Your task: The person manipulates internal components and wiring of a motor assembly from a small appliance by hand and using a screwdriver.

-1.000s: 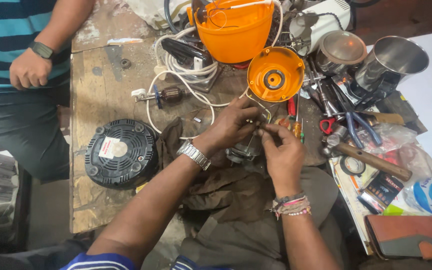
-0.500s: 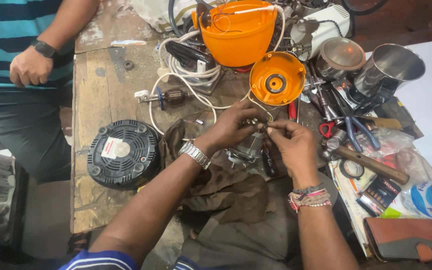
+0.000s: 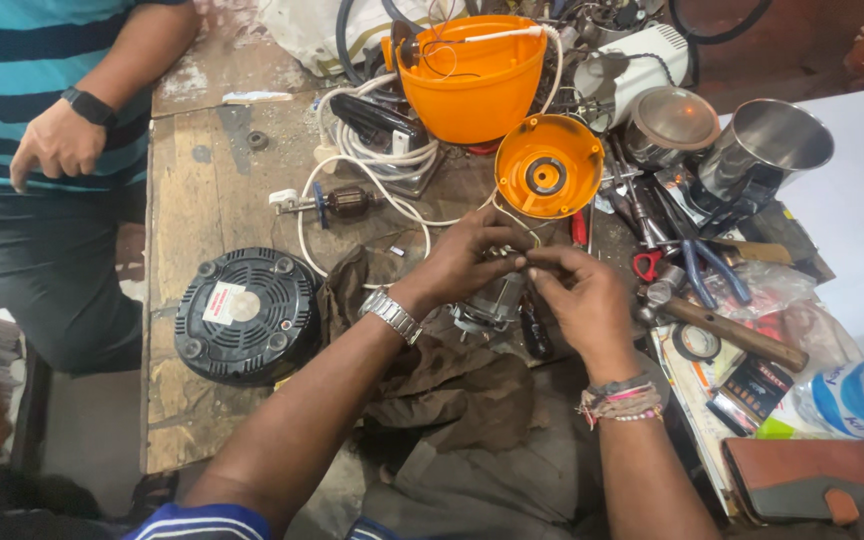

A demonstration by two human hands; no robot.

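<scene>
1. The left hand [image 3: 467, 255] and the right hand [image 3: 577, 290] meet over a small grey electric motor [image 3: 492, 305] that sits on a brown rag [image 3: 432, 370] at the middle of the wooden workbench [image 3: 197, 190].
2. The left hand's fingers curl down onto the top of the motor and pinch something small there; what exactly they pinch is too small to tell.
3. The right hand's thumb and forefinger are pinched together at the same spot, tip to tip with the left fingers, apparently on a thin wire.
4. A white cable [image 3: 372, 185] loops from the motor area up toward the orange appliance housing [image 3: 472, 75] at the back of the bench.
5. An orange round cover [image 3: 549, 165] lies just behind the hands.
6. A black round vented base [image 3: 247, 315] rests to the left of the rag, well apart from the hands.
7. A wooden-handled hammer [image 3: 722, 325] and blue-handled pliers [image 3: 702, 255] lie among tools to the right.
8. Another person in a striped shirt stands at the bench's left, their hand [image 3: 57, 145] on the hip.
</scene>
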